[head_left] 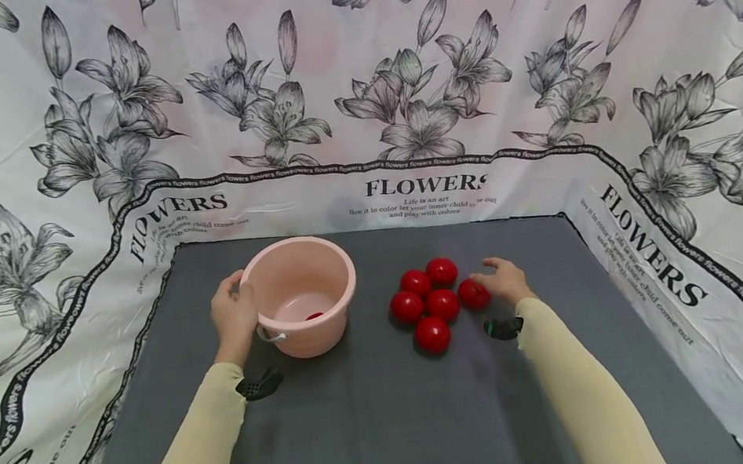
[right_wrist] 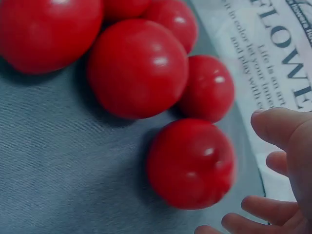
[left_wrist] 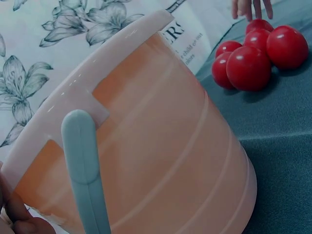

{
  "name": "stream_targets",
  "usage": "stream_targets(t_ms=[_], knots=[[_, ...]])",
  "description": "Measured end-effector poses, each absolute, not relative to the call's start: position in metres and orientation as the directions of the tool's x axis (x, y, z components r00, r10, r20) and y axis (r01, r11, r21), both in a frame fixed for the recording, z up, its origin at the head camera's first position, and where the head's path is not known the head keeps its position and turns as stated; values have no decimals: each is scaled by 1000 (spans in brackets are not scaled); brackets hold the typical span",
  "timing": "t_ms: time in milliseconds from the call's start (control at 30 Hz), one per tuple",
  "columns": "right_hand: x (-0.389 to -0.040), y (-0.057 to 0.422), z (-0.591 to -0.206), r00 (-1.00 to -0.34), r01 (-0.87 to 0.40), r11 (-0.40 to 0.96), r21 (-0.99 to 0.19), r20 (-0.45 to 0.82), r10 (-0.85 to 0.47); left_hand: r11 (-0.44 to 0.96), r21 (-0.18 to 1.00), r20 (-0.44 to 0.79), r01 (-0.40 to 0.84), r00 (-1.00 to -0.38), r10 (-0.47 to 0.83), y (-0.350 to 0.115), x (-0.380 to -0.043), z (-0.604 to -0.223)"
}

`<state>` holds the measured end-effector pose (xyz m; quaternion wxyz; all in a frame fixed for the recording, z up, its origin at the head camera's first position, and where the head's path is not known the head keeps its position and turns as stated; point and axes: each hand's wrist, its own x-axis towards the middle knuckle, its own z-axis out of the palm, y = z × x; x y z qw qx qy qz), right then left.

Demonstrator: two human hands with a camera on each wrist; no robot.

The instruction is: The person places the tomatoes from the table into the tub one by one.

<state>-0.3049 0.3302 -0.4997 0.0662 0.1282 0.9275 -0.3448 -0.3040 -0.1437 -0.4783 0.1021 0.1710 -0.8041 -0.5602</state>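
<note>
Pink bucket (head_left: 300,290), frame centre-left, is pinched by left hand (head_left: 235,316), presumably for steadiness; tomatoes (head_left: 442,304), centre-right, flanked by spread right hand (head_left: 507,281).

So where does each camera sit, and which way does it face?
Head: worn on the head, facing forward and down at the pink bucket and red balls; left hand, right hand and sleeves show.
Left wrist: worn there, facing the bucket's side; parts of both hands show.
Right wrist: worn there, facing the balls; part of the right hand.
All three share the balls.
</note>
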Motion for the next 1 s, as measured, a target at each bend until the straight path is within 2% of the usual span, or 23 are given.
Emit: stream_targets(t_ms=[300, 533, 1000], knots=[[-299, 321, -522, -951, 301, 734, -609, -249, 183, 310, 944, -2, -116, -939, -344, -148, -301, -481], [-300, 314, -527, -961, 274, 735, -620, -192, 196, 306, 944, -18, -127, -941, -337, -149, -302, -480], [-299, 314, -535, -954, 299, 685, -665, -182, 239, 299, 946, -14, -123, -939, -343, -148, -303, -483]])
